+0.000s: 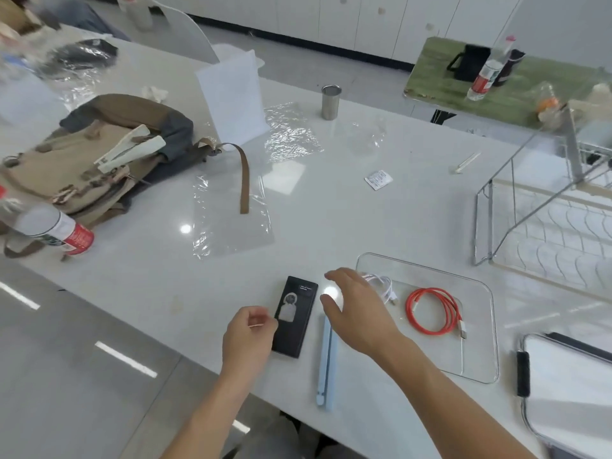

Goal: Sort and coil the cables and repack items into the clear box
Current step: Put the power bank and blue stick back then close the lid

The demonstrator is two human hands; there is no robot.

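Two coiled cables are already seen inside the clear box, which sits near the front edge of the surface: a red cable in the middle and a white cable toward the box's far left corner. Left to be packed, it is judged, are the black phone and the pale blue stand, both lying on the surface just left of the box. The right hand is held spread above the gap between phone and box, nothing gripped. The left hand is curled at the phone's left edge, something thin pinched in it; what it is cannot be told.
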